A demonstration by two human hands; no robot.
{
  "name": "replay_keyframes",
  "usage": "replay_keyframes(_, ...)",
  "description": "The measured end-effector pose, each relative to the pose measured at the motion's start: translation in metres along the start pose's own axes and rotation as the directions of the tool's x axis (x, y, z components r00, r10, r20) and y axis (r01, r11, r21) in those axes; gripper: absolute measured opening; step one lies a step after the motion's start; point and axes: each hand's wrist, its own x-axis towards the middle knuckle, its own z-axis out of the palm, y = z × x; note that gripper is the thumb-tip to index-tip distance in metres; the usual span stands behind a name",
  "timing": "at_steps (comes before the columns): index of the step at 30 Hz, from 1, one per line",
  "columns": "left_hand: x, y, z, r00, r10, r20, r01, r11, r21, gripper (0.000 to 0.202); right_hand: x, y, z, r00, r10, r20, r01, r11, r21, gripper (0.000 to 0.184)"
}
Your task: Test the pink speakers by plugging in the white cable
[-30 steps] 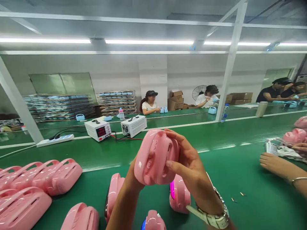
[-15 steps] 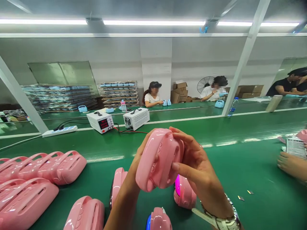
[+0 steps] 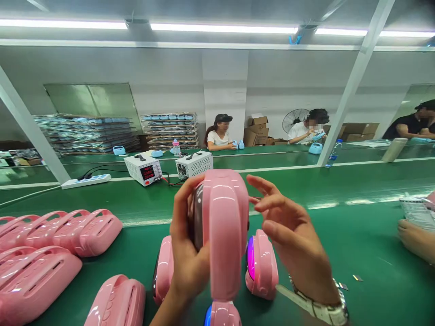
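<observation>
The left hand (image 3: 188,246) is wrapped around the pink glossy plastic speaker shell with a moulded handle (image 3: 224,231), fingers closed on its dark left face and thumb behind, holding it edge-on and upright above the green conveyor belt (image 3: 340,253). The right hand (image 3: 292,235), a white wristwatch (image 3: 316,308) on its wrist, stands just off the shell at three o'clock with fingers spread and nothing in them; the fingertips look near the shell's right side, but I cannot tell whether they touch. To handle the shell well, I judge the left grip should stay on the flat faces, since the glossy curved rim looks slippery, and the right fingers should come in squarely rather than from the tips. Room below is tight: a pink unit with a lit magenta face (image 3: 261,265) stands at five o'clock, another pink unit (image 3: 163,267) at seven, and one glowing blue (image 3: 220,314) at six. A row of pink shells (image 3: 68,233) lies at nine o'clock. Open belt lies at three to four o'clock, up to a co-worker's hand (image 3: 416,240). Two white bench power supplies (image 3: 170,166) sit at twelve, well apart.
</observation>
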Motion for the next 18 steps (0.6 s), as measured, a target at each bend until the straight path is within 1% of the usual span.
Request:
replay_keyframes(1,-0.001,-0.001,-0.001,0.994,0.100,-0.032,-0.099,0.994,0.050,0.054,-0.002,-0.001,0.002,1.000,0.003,-0.018,-0.004,0.998,-0.070,0.011)
replay_keyframes(3,-0.001,-0.001,-0.003,0.972,0.232,-0.043,-0.220,0.957,0.188,0.053,-0.005,-0.002,0.007,0.999,0.026,-0.030,-0.030,0.989,-0.146,0.010)
replay_keyframes(5,-0.001,-0.001,-0.005,0.954,0.296,-0.055,-0.267,0.916,0.301,0.053,-0.007,-0.002,0.012,0.998,0.043,-0.056,-0.050,0.989,-0.140,0.012)
replay_keyframes(8,-0.001,-0.004,-0.005,0.942,0.329,-0.064,-0.280,0.879,0.387,0.057,-0.007,0.001,0.015,0.991,0.055,-0.125,-0.073,0.988,-0.139,0.014)
replay_keyframes(10,-0.001,-0.008,-0.004,0.943,0.327,-0.054,-0.285,0.882,0.377,0.060,-0.006,0.004,0.015,0.988,0.064,-0.142,-0.090,0.980,-0.179,0.017)
replay_keyframes(13,0.000,-0.013,-0.002,0.950,0.310,-0.033,-0.285,0.906,0.313,0.064,-0.004,0.010,0.014,0.991,0.096,-0.098,-0.115,0.972,-0.207,0.021)
replay_keyframes(15,0.003,-0.017,-0.003,0.931,0.364,-0.024,-0.345,0.900,0.266,0.067,-0.003,0.013,0.012,0.990,0.112,-0.090,-0.128,0.971,-0.202,0.021)
replay_keyframes(16,0.005,-0.019,-0.003,0.915,0.403,-0.021,-0.386,0.888,0.251,0.067,-0.003,0.012,0.011,0.988,0.098,-0.118,-0.120,0.972,-0.204,0.020)
replay_keyframes(18,0.009,-0.022,-0.007,0.886,0.463,-0.029,-0.444,0.864,0.239,0.068,-0.004,0.006,0.003,0.969,0.033,-0.246,-0.087,0.973,-0.214,0.019)
